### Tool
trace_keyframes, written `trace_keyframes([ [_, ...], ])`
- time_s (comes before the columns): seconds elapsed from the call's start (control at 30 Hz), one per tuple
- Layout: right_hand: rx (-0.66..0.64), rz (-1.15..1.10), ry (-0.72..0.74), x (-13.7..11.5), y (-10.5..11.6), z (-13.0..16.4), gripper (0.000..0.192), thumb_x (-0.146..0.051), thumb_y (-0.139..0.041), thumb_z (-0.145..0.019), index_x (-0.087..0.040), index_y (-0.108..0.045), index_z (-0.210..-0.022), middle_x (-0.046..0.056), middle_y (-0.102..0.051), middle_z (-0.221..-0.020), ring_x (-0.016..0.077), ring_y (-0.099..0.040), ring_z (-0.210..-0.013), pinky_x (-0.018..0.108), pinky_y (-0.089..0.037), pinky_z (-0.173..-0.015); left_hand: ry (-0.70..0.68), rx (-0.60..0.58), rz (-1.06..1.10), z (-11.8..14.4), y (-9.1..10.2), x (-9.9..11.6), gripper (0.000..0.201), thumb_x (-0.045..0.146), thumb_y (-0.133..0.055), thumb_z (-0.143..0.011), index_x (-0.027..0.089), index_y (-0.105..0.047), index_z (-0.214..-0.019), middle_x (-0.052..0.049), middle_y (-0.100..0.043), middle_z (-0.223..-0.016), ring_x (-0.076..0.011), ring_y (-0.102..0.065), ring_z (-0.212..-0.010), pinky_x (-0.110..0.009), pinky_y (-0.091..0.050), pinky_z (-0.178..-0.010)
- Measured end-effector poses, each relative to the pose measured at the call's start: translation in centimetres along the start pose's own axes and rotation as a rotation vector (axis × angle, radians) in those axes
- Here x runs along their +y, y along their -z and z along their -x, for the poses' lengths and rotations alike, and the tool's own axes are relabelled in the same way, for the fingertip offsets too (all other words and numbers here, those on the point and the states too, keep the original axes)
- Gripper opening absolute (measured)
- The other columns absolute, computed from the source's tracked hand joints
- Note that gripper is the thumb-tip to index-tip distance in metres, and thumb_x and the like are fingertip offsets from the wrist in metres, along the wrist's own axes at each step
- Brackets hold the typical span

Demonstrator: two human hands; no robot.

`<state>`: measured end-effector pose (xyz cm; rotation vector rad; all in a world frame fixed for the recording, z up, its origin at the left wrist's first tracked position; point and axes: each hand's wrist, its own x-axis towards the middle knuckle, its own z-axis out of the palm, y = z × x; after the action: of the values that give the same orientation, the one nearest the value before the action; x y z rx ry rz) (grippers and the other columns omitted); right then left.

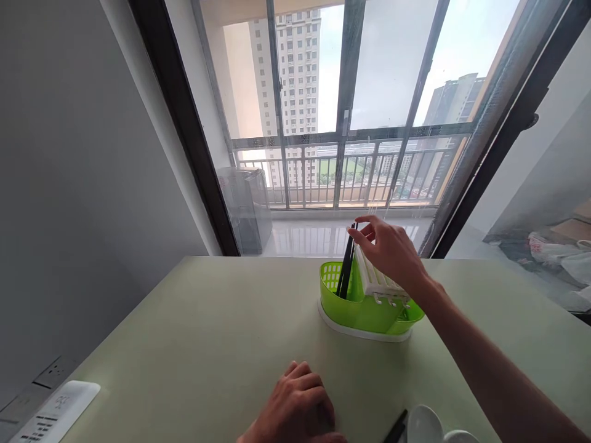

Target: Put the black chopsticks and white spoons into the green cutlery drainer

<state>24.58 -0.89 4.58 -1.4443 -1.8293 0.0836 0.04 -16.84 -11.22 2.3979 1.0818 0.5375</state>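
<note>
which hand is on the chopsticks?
The right hand: its fingers pinch the tops of the black chopsticks standing in the green caddy. The left hand rests flat on the table, holding nothing.

Your two hands were bare, with no gloves on them. Your right hand had a long bare arm behind it, with no sleeve, watch or band. Your left hand showed only down to the wrist. You wore no rings on the fingers I could see.
</note>
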Motion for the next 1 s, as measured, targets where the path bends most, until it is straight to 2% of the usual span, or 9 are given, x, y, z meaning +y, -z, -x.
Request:
trace_keyframes([
  [0.07, 0.088, -0.055, -0.009, -1.0, 1.1, 1.2, 0.039, -0.044, -0.055, -0.1, -0.017, -0.064, -0.125, 0.008, -0.08, -0.09, 0.0227, -0.075, -0.075, 0.032, -0.052, -0.065, -0.016, 0.003, -0.019, 0.0, -0.1, -0.1, 0.034, 0.052, -0.087, -0.072, 0.024, -0.068, -0.077, 0.001, -0.071, -0.083, -0.0173, -0.06, -0.086, -0.031, -0.045, -0.086],
  [0.13, 0.14, -0.137, -0.01, -2.2, 2.5, 2.9, 0.036, -0.047, -0.055, -0.1, -0.019, -0.067, -0.119, 0.005, -0.079, -0.085, 0.0206, -0.074, -0.069, 0.03, -0.054, -0.062, -0.049, 0.008, -0.054, 0.0, -0.5, -0.4, 0.03, 0.047, -0.086, -0.075, 0.024, -0.068, -0.076, 0.001, -0.07, -0.082, -0.0174, -0.059, -0.085, -0.03, -0.045, -0.082],
  [0.27, 0.153, -0.246, -0.003, -4.3, 5.0, 6.3, 0.032, -0.052, -0.059, -0.097, -0.023, -0.073, -0.099, 0.0, -0.073, -0.068, 0.0165, -0.069, -0.057, 0.025, -0.053, -0.052, -0.127, 0.077, -0.149, 0.0, -1.7, -1.3, 0.018, 0.032, -0.075, -0.089, 0.025, -0.068, -0.074, 0.0, -0.065, -0.076, -0.0157, -0.057, -0.079, -0.029, -0.042, -0.075],
  [0.33, 0.135, -0.238, 0.03, -4.8, 5.9, 7.4, 0.028, -0.049, -0.06, -0.097, -0.024, -0.073, -0.096, -0.002, -0.071, -0.065, 0.0146, -0.066, -0.053, 0.022, -0.05, -0.047, -0.155, 0.097, -0.186, 0.0, -2.1, -1.5, 0.016, 0.027, -0.074, -0.091, 0.024, -0.067, -0.076, 0.001, -0.064, -0.077, -0.0148, -0.054, -0.078, -0.028, -0.04, -0.075],
  [0.47, -0.003, -0.165, 0.17, -4.8, 6.9, 8.4, 0.022, -0.043, -0.058, -0.1, -0.026, -0.071, -0.094, -0.003, -0.071, -0.068, 0.0117, -0.062, -0.049, 0.021, -0.046, -0.046, -0.219, 0.074, -0.206, -0.1, -2.1, -1.0, 0.017, 0.029, -0.078, -0.089, 0.023, -0.064, -0.081, 0.002, -0.062, -0.081, -0.0137, -0.051, -0.079, -0.027, -0.037, -0.075],
  [0.6, -0.29, -0.134, 0.347, -4.1, 6.7, 9.0, 0.017, -0.035, -0.057, -0.102, -0.027, -0.071, -0.101, 0.0, -0.077, -0.086, 0.0149, -0.071, -0.068, 0.023, -0.053, -0.06, -0.22, 0.07, -0.248, -0.4, -1.5, -0.4, 0.016, 0.022, -0.072, -0.092, 0.023, -0.062, -0.081, 0.001, -0.062, -0.081, -0.0147, -0.051, -0.079, -0.028, -0.037, -0.075],
  [0.7, -0.423, -0.119, 0.457, -3.1, 6.0, 9.4, 0.015, -0.03, -0.058, -0.101, -0.026, -0.072, -0.1, 0.002, -0.077, -0.09, 0.0164, -0.073, -0.074, 0.024, -0.055, -0.066, -0.198, 0.021, -0.252, -0.5, -1.2, -0.3, 0.015, 0.018, -0.071, -0.092, 0.023, -0.062, -0.081, 0.001, -0.063, -0.083, -0.0155, -0.053, -0.08, -0.028, -0.038, -0.075],
  [0.9, -0.405, -0.061, 0.435, -2.5, 5.8, 9.4, 0.019, -0.029, -0.054, -0.103, -0.026, -0.072, -0.098, 0.002, -0.076, -0.087, 0.0172, -0.072, -0.073, 0.025, -0.055, -0.065, -0.161, 0.053, -0.215, -0.2, -1.7, -0.9, 0.011, 0.016, -0.068, -0.093, 0.025, -0.064, -0.087, 0.001, -0.065, -0.083, -0.0157, -0.055, -0.082, -0.028, -0.04, -0.076],
  [1.0, -0.406, -0.067, 0.429, -2.7, 5.8, 9.9, 0.018, -0.029, -0.054, -0.102, -0.025, -0.071, -0.097, 0.003, -0.076, -0.087, 0.0177, -0.072, -0.073, 0.025, -0.056, -0.065, -0.159, 0.023, -0.217, -0.1, -1.8, -0.7, 0.007, 0.021, -0.067, -0.095, 0.025, -0.064, -0.091, 0.0, -0.066, -0.087, -0.0162, -0.056, -0.085, -0.028, -0.041, -0.079],
])
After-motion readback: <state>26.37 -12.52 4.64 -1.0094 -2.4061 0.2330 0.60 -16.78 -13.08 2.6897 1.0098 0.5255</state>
